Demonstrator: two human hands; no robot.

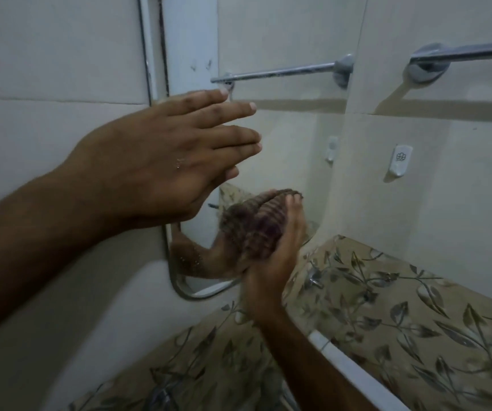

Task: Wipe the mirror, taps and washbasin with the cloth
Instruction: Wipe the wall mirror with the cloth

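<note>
The wall mirror fills the upper middle, with a metal rim along its left and lower edge. My left hand is raised flat in front of the mirror's left part, fingers straight and together, holding nothing. Lower down, my right hand grips a bunched dark ribbed cloth and holds it against the lower part of the mirror. The cloth and hand show as a reflection in the glass. A chrome tap stands out from the leaf-patterned wall tiles at the right. The washbasin is out of view.
A chrome towel rail runs along the right-hand wall, and its reflection crosses the mirror. A white plastic hook sticks to the wall below it. A white pipe slants along the leaf-patterned tiles at the lower right.
</note>
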